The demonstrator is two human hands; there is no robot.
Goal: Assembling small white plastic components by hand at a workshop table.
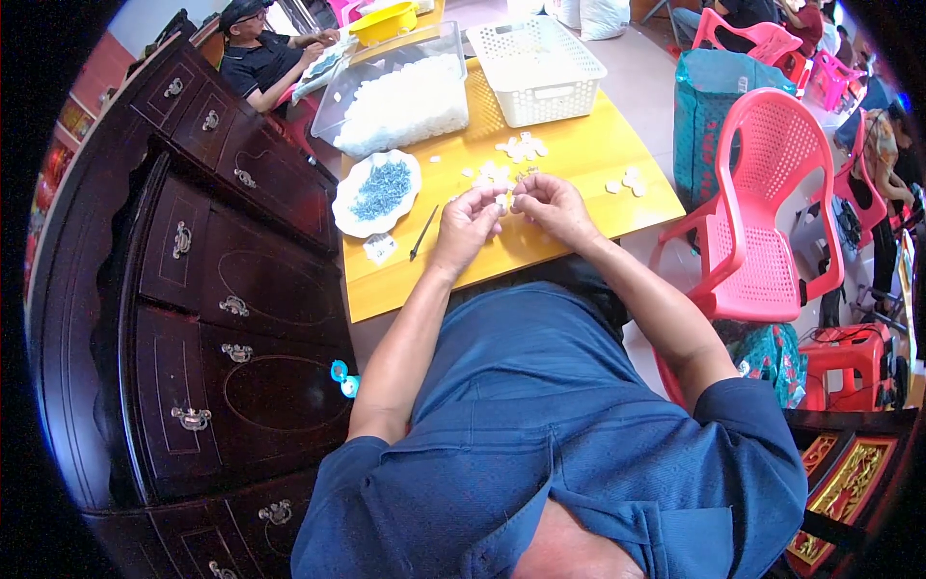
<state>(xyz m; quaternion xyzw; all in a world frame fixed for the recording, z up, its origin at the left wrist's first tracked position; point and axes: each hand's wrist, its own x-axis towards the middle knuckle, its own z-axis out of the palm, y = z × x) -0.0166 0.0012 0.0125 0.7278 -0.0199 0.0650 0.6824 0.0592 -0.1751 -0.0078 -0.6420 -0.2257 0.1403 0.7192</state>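
My left hand [468,227] and my right hand [557,208] meet over the near part of the yellow table [617,217]. Their fingertips pinch a small white piece [503,202], too small to make out fully. Just beyond the fingers lies a pile of small white pieces [494,175], partly hidden by my hands. A second cluster of white pieces [527,147] is farther off, and several more pieces [632,181] lie to the right. Left of my left hand rests a thin dark pointed tool [424,233]. A white scalloped plate [344,214] beside it holds many tiny blue parts [381,191].
A clear bin [333,108] full of white pieces and a white perforated basket [555,101] stand at the table's far side. Dark wooden drawers [270,309] flank the left, a pink plastic chair [748,261] the right. Another person [258,63] sits at the far left.
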